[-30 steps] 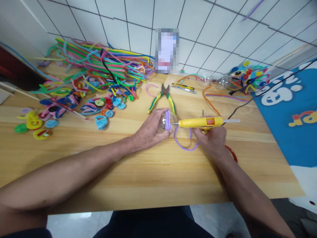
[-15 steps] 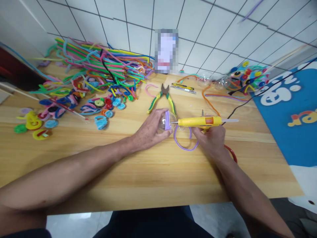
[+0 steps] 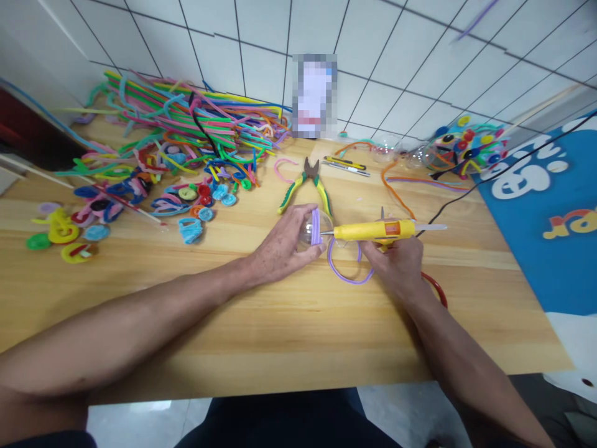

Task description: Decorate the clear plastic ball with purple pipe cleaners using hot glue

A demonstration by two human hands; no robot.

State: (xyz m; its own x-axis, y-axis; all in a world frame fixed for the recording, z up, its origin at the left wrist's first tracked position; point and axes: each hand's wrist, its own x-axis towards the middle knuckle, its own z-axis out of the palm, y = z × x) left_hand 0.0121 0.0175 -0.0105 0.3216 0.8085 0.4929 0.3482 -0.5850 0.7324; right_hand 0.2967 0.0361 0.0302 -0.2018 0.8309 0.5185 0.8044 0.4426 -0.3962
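A clear plastic ball (image 3: 306, 234) is gripped in my left hand (image 3: 290, 244), fingers and thumb around its left side. Purple pipe cleaner (image 3: 316, 226) is wrapped in a band round the ball's middle, and a loose length of purple pipe cleaner (image 3: 351, 281) curls on the table below. My right hand (image 3: 397, 260) is closed on the handle of a yellow glue gun (image 3: 359, 231), which points left. Its metal tip is at the right edge of the purple band; whether it touches, I cannot tell. A clear glue stick (image 3: 430, 227) juts from the gun's back.
Pliers (image 3: 304, 182) with green-yellow handles lie just beyond my left hand. Behind are a yellow cutter knife (image 3: 345, 163) and a phone (image 3: 313, 96) against the tiled wall. Pipe cleaner bundles (image 3: 186, 118) fill the back left. A black cable (image 3: 450, 202) runs across the right side.
The glue gun has shifted slightly left, bringing its tip closer to the purple band. My left hand and the ball stay where they were.
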